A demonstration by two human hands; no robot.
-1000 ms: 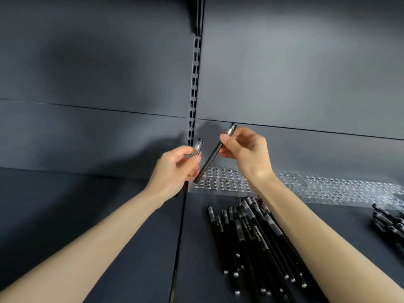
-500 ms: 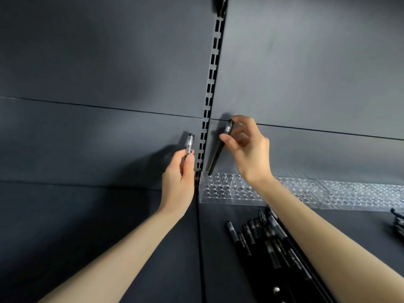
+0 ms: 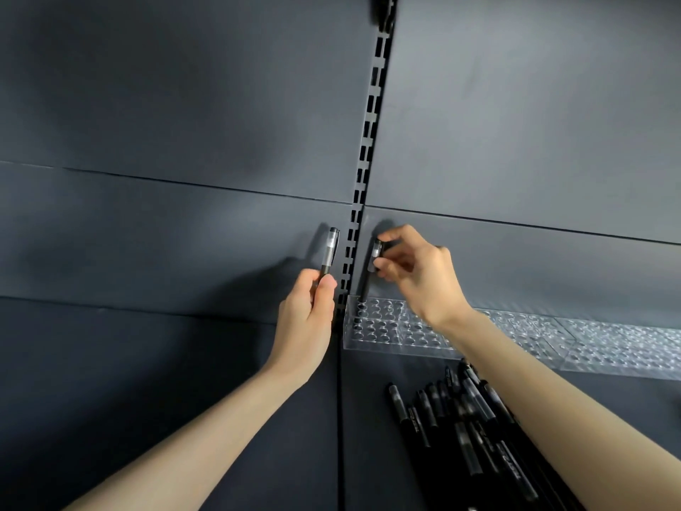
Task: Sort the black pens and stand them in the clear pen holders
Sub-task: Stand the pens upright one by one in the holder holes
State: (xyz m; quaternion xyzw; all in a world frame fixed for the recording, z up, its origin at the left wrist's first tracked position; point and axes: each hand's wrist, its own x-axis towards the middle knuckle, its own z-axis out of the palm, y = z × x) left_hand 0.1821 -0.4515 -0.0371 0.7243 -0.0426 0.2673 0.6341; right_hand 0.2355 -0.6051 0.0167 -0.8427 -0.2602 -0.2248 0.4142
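Pen pile (image 3: pixel 475 433) before holders (image 3: pixel 390 326), right of upright (image 3: pixel 368 142)

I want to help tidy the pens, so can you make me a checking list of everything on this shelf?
Surface: dark shelf, flat and matte.
Job's things: black pen upright, lower end at the back left corner of the clear pen holder; second pen upright beside it; pile of pens lying in front of the holder; more holders in a row to the right, no pens showing in them.
Clutter: nothing seen.
Grippers: right hand pinches the black pen near its top; left hand grips the second pen low down.
Cables: nothing seen.
Surroundings: dark back panels, with a slotted upright between them.
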